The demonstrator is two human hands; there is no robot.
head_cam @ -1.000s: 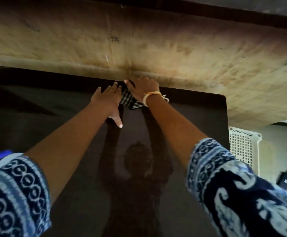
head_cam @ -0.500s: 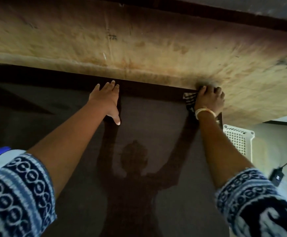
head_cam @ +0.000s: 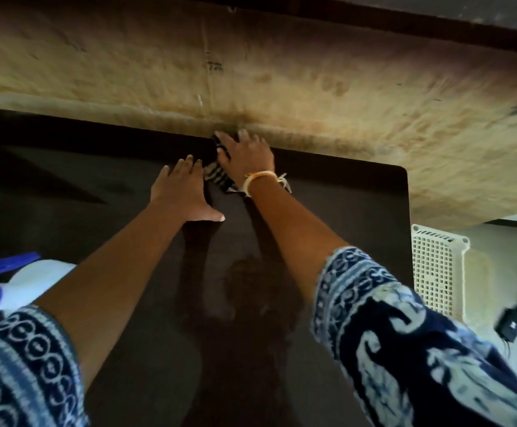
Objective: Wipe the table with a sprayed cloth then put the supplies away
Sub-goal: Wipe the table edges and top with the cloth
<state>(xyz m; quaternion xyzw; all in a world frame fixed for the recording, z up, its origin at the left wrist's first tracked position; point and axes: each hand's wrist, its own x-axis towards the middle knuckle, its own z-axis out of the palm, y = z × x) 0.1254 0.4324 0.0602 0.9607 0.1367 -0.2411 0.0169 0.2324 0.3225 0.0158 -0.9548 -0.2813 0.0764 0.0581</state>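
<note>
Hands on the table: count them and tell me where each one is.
2. The left hand rests flat on the dark table near its far edge. The right hand presses the checked cloth against that far edge, just right of the left hand.

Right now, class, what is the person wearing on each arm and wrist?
Both forearms are bare. The left sleeve and right sleeve are navy with pale blue-white patterns: ringed bands, and swirls on the right. A yellow-orange bangle with a pale tied thread circles the right wrist.
</note>
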